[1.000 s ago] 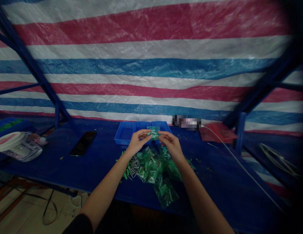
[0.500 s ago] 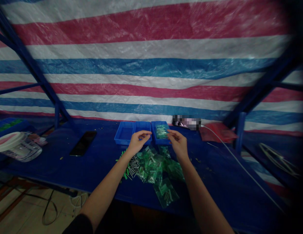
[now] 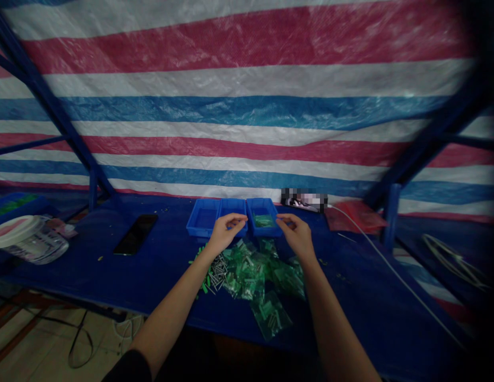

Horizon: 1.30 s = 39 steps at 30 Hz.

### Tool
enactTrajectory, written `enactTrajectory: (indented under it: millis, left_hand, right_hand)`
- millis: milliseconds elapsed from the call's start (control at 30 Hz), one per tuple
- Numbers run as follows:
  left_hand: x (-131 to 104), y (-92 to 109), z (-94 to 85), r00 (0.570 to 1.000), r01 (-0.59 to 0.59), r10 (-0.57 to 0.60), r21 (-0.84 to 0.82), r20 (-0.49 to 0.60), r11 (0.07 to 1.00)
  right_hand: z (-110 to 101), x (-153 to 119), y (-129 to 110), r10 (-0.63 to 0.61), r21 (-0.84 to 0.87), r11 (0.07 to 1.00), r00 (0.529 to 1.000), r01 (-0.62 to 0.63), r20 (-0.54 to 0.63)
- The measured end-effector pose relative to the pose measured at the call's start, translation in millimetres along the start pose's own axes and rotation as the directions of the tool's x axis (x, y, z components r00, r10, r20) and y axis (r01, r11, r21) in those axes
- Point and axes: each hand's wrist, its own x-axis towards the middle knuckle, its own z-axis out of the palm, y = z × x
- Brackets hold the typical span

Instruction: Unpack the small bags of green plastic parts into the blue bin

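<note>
at far left a plastic bucket (image 3: 35, 245), then a smartphone (image 3: 135, 234). centre, the left hand (image 3: 223, 234), fingers curled but parted, hovers by the middle blue bin (image 3: 233, 207); screws (image 3: 218, 271) and green bags (image 3: 247, 273) below. packets (image 3: 264, 220) lie in the right bin (image 3: 263, 231), beside the right hand (image 3: 300, 237), its fingers loosely released.
</note>
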Motion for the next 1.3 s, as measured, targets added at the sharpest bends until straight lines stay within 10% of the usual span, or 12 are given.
enactTrajectory:
  millis: [133,300,567,933,1300]
  left_hand:
    - [0,-1,-0.4,1.0,0.004,-0.004,-0.016,-0.002,1.0]
    - [0,-3,-0.6,1.0,0.004,-0.004,-0.019,-0.003,1.0]
    - [1,-4,0.3,1.0,-0.001,0.001,-0.018,0.002,1.0]
    - [0,-4,0.9,1.0,0.007,-0.007,-0.015,0.016,1.0]
    - [0,-3,0.2,1.0,0.014,-0.014,-0.039,0.005,0.999]
  right_hand:
    - [-12,0,-2,-0.055,-0.009,0.998,0.963,0.059,0.265]
    - [-20,-3,7,-0.005,-0.131,0.985,0.788,0.109,0.616]
    - [-14,-7,9,0.148,-0.372,0.914,0.725,0.159,0.673]
    - [-14,-9,10,0.182,-0.446,0.88,0.75,0.165,0.636]
    - [-22,-6,8,0.018,-0.181,0.972,0.719,0.151,0.694]
